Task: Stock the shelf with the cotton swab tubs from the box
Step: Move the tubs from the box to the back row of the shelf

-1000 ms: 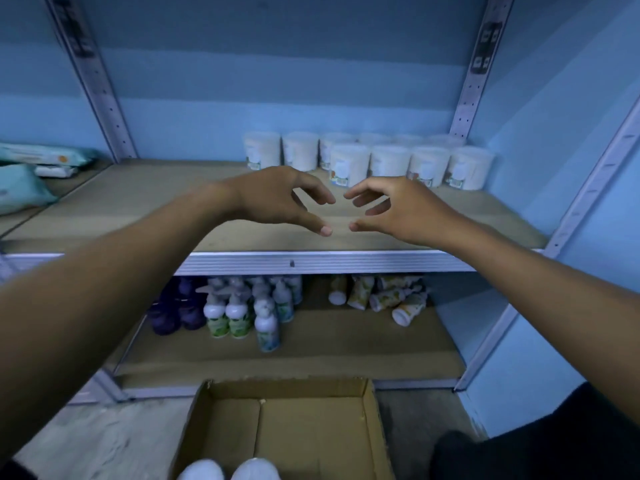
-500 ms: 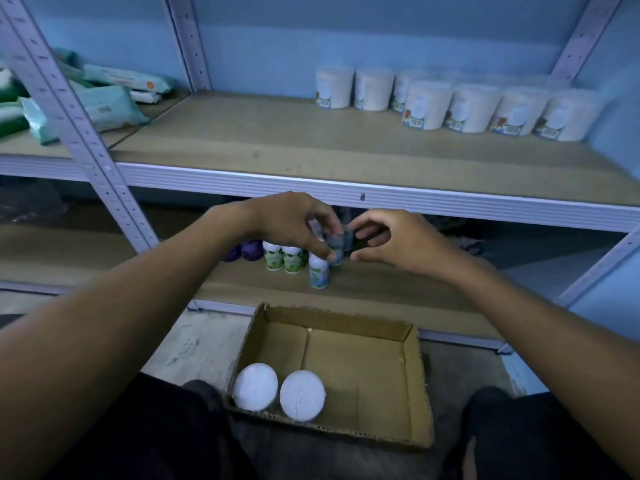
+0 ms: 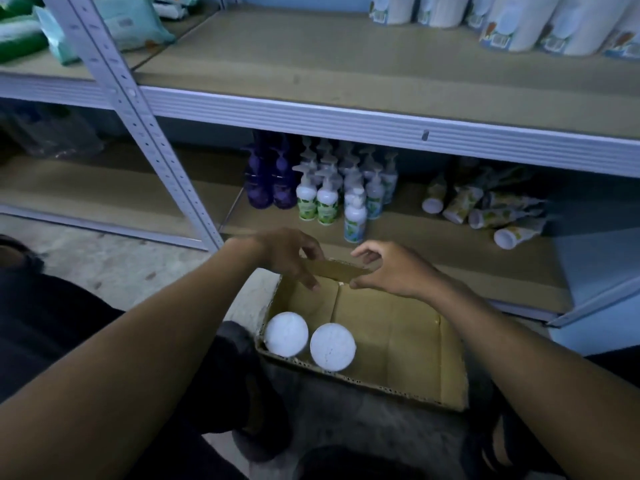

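Shelf (image 3: 346, 64): a row of tubs (image 3: 519, 26) stands at its back right; the view has dropped from it to the floor within 1 second.
Box (image 3: 398, 341): now below both hands, 2 tubs (image 3: 286, 333) left in its near-left corner.
Left hand (image 3: 287, 252): lowered to the far wall, loosely curled, empty.
Right hand (image 3: 391, 270): lowered likewise, apparently empty.
Meaning: the last 2 get picked next.

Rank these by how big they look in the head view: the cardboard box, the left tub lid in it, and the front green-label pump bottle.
1. cardboard box, by far the largest.
2. left tub lid.
3. front pump bottle, unsure: about the same extent as the lid, but slimmer and farther from the camera.
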Demonstrator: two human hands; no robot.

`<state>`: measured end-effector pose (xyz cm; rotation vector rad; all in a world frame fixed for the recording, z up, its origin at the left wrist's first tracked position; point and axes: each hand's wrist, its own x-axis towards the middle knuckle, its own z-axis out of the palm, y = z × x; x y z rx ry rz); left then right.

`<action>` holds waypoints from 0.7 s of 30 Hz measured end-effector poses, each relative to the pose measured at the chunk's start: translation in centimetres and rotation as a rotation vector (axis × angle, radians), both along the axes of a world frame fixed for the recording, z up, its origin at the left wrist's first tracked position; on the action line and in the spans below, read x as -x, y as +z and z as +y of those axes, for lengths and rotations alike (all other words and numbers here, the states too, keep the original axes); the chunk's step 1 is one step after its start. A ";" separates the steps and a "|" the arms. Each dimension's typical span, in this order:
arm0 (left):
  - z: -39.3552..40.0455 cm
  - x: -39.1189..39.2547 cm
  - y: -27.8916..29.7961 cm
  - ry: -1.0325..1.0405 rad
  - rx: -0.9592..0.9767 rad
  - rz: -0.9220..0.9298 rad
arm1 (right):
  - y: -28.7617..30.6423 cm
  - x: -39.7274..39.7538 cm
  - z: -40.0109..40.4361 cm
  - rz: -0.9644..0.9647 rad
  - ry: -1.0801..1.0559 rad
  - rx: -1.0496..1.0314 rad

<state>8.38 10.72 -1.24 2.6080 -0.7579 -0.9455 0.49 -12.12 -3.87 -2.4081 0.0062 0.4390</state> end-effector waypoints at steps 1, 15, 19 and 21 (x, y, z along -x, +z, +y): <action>0.2 0.1 -0.8 -0.002 -0.025 0.011 | -0.8 0.1 0.4 0.018 0.003 0.013; 2.0 2.1 -10.3 -0.025 -0.187 0.167 | -9.0 1.6 4.5 0.325 0.102 0.127; 1.9 3.2 -12.2 -0.024 -0.209 0.167 | -11.5 1.5 5.6 0.390 0.137 0.167; 1.8 3.5 -13.3 -0.019 -0.225 0.180 | -12.6 1.4 6.0 0.422 0.154 0.177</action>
